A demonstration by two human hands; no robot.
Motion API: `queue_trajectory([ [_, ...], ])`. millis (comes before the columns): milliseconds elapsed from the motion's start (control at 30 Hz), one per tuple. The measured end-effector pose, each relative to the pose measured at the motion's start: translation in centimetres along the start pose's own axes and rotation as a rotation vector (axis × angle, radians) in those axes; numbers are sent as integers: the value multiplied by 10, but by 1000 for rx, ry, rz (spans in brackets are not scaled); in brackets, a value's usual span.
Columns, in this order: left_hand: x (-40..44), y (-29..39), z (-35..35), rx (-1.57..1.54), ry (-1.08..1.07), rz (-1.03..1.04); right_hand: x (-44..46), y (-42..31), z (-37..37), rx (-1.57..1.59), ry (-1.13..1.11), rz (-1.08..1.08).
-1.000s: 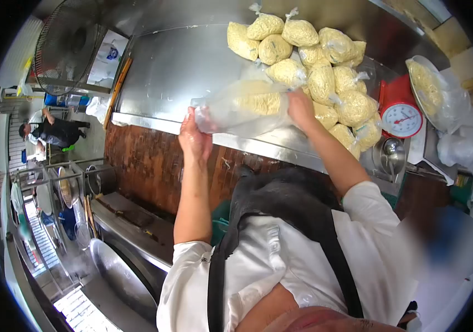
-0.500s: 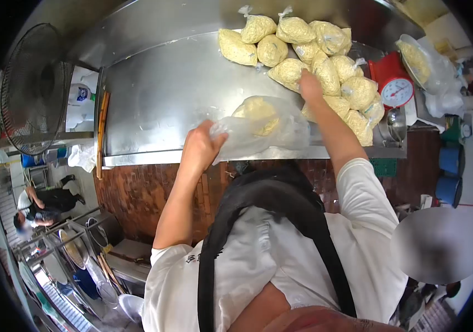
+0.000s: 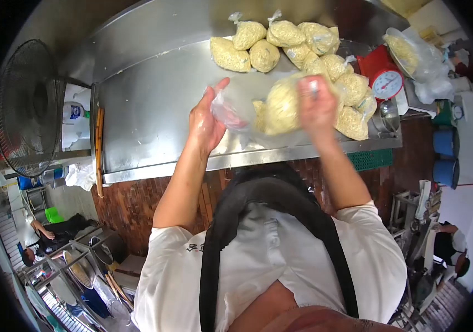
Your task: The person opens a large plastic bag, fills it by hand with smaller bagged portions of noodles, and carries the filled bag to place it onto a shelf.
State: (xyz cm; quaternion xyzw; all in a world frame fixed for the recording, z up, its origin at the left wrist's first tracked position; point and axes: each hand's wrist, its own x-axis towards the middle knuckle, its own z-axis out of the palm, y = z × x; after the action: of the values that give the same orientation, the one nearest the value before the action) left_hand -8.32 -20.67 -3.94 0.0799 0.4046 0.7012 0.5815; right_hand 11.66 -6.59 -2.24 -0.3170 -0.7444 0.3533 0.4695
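**Over a steel worktop, a bag of noodles in the right hand**

The right hand, blurred, has its fingers curled down on the upper right part of the bag of noodles, closed on it. That bag is above the near half of the worktop, between the two hands, its pale yellow contents showing through the film. The left hand carries a clear plastic bag on its right side. Some of its digits point up, spread from the rest; others show pink through the film, and how tightly they close cannot be told. A smaller patch of yellow shows between the clear plastic bag and the bag of noodles; whether one bag is inside the other is unclear.

Just beyond the right hand, a pile of filled noodle bags covers the worktop's right side, several with knotted tops. Right of it stands a red dial scale, with a heap of noodles next to it and a metal bowl nearer the front edge. Along the worktop's left end are wooden sticks, near a large fan. Well apart, at far left, is a co-worker.
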Motion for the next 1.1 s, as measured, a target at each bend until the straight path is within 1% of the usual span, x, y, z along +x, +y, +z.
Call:
queue_trajectory([
  [33, -3, -1, 1, 8, -17, -2, -8, -8, 16, -17, 26, 7],
  [67, -7, -2, 3, 12, -28, -1, -12, -8, 36, 7, -9, 3],
  [100, -15, -4, 7, 55, 24, 28, -19, -2, 53, 33, -47, 6],
  [167, -31, -4, 17, 151, 127, 86, -27, 34, 79, 90, -395, 101],
  [200, -37, 0, 11, 105, 153, 61, -28, 50, 84, 92, -570, 5],
  [267, -44, -4, -2, 98, 253, 118, -29, 76, 84, 92, -923, -181],
  [300, -46, -4, -7, 95, 300, 150, -14, 88, 82, 158, -993, -62],
  [333, -53, 1, -11, 167, 352, 109, 11, 106, 81, 223, -1060, 57],
  [367, -57, -2, -20, 196, 385, 133, 37, 124, 82, 288, -1131, 182],
  [433, -62, -15, -40, 257, 456, 179, 116, 141, 88, -146, -744, 9],
  [467, -68, -20, -39, 310, 511, 139, 163, 161, 102, -604, -811, 39],
  [500, -67, -26, -34, 326, 555, 149, 183, 193, 115, -549, -489, 20],
  [533, -65, -34, -29, 342, 604, 157, 212, 223, 130, -812, -502, 24],
  [567, -68, -44, -24, 355, 666, 157, 233, 262, 147, -866, -466, 32],
  [600, -70, -48, -17, 410, 741, 116, 232, 296, 160, -917, -443, 40],
  [633, -72, -46, -5, 543, 737, 35, 223, 301, 158, -993, -483, -96],
  [667, -74, -60, -28, 824, 743, -49, 220, 301, 153, -1061, -510, -237],
  [700, -80, -74, -50, 1102, 724, -147, 216, 309, 154, -1008, -529, -263],
  [733, -77, -70, -32, 1245, 762, -193, 215, 319, 154, -961, -537, -291],
  [833, -66, -72, -38, 926, 719, -150, 201, 339, 123, -857, -453, -514],
  [867, -55, -43, 5, 823, 834, -269, 205, 340, 110, -703, -418, -435],
  [900, -51, -45, -2, 567, 798, -5, 203, 340, 96, -548, -387, -355],
  [967, -33, -38, -6, 64, 750, 300, 187, 312, 70, -270, -311, -226],
  [1033, -20, -32, -10, 49, 638, 383, 169, 211, 47, -25, -206, -138],
  [1067, -19, -33, -9, 39, 583, 416, 153, 154, 34, 10, -235, 28],
  [1100, -16, -32, -3, 46, 584, 421, 137, 109, 28, 46, -257, 191],
])
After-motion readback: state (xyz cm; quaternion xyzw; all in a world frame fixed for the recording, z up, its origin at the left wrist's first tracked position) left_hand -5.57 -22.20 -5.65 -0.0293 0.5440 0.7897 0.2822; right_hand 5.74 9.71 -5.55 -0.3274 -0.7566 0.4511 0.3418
